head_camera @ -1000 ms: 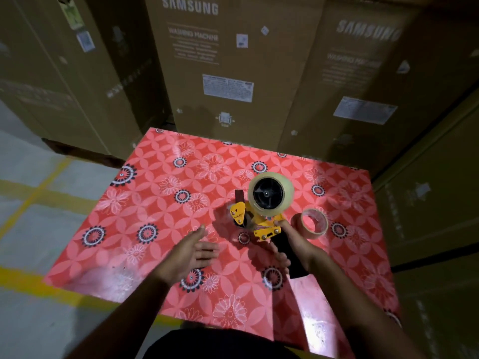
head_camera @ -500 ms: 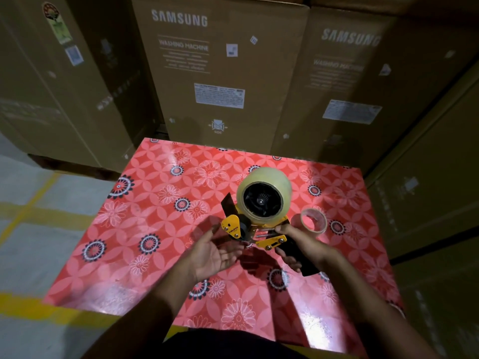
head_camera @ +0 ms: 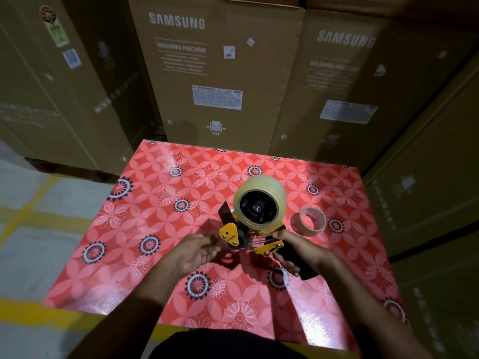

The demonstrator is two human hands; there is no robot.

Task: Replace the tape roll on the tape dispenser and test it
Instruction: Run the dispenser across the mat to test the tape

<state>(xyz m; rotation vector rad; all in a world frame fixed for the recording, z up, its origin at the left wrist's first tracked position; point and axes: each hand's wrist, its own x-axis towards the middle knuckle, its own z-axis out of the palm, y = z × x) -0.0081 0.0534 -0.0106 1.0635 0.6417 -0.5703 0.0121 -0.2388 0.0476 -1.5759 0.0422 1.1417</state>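
A yellow and black tape dispenser (head_camera: 252, 238) is held above the red flowered table (head_camera: 145, 208), with a full roll of clear tape (head_camera: 260, 204) mounted on its hub. My right hand (head_camera: 298, 251) grips its black handle. My left hand (head_camera: 197, 252) is cupped, palm up, at the dispenser's yellow front plate, its fingertips at or just short of it, fingers apart. A nearly used-up tape roll (head_camera: 311, 221) lies flat on the table just right of the dispenser.
Tall brown cardboard washing-machine boxes (head_camera: 220, 73) stand close behind the table and along its right side (head_camera: 427, 203). Grey floor with yellow lines (head_camera: 31, 216) lies to the left. The table's near edge is by my body.
The dispenser has been lifted and tilted toward me. My left hand rose from the table surface and turned palm up to the dispenser's front end.
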